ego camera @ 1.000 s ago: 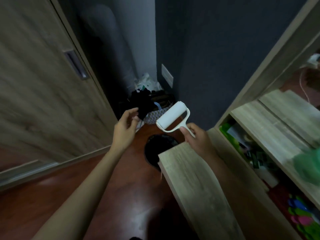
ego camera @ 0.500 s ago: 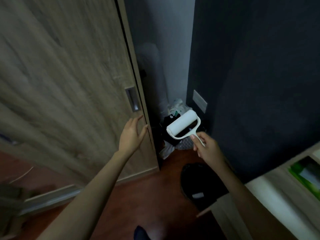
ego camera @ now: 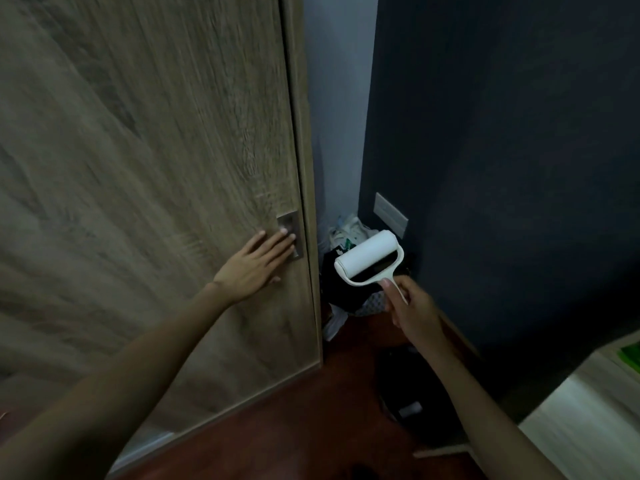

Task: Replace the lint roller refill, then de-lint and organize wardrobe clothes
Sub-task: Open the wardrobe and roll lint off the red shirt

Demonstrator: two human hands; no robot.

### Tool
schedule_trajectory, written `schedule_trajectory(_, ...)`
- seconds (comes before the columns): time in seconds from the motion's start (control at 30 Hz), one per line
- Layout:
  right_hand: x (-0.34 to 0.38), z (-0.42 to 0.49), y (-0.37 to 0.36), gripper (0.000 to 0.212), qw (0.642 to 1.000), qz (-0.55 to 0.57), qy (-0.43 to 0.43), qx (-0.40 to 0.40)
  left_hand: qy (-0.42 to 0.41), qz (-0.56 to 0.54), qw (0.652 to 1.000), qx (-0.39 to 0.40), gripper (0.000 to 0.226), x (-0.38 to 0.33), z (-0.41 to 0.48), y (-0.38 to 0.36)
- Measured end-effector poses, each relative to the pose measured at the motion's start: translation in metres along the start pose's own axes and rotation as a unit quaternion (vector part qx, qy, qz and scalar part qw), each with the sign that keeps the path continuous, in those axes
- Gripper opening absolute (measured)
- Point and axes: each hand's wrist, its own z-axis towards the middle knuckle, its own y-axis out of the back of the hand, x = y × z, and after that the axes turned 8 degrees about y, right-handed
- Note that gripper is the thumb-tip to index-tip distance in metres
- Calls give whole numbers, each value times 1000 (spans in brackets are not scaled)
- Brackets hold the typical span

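My right hand (ego camera: 414,310) grips the thin handle of a white lint roller (ego camera: 367,257), whose white roll points up and to the left. My left hand (ego camera: 254,266) lies flat on the wooden sliding wardrobe door (ego camera: 145,188), fingers spread, fingertips on the recessed metal pull (ego camera: 290,233) near the door's right edge. The door covers the wardrobe, so no clothes inside show.
A narrow gap between the door edge and a dark wall (ego camera: 502,168) holds a heap of dark clothes and a patterned basket (ego camera: 370,301). A grey wall plate (ego camera: 390,215) sits above it. A dark round bin (ego camera: 412,396) stands on the red-brown floor. A light wooden shelf unit (ego camera: 585,417) is at lower right.
The view swung left from the shelf unit toward the wardrobe door. My left hand went from mid-air to flat on the door, fingertips reaching the pull. The roller stayed in my right hand.
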Motion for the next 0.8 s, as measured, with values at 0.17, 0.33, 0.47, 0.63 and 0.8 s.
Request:
schedule_trajectory(0.17, 1, 20, 2, 22, 1000, -9, -3, 13, -21, 35, 999, -31, 65, 10, 1, -11)
schedule_trajectory(0.33, 1, 41, 2, 24, 1000, -20, 3, 20, -17, 58, 996, -64, 62, 10, 2, -20)
schedule_trajectory(0.47, 2, 50, -3, 22, 999, -28, 23, 28, -12, 66, 994, -85, 58, 11, -6, -24)
schedule_trajectory(0.63, 3, 54, -12, 22, 998, -34, 31, 52, -7, 66, 995, -74, 62, 20, -26, -26)
schedule_trajectory(0.8, 8, 55, -24, 22, 995, -34, 38, 82, 37, 56, 996, -62, 68, 27, -60, -28)
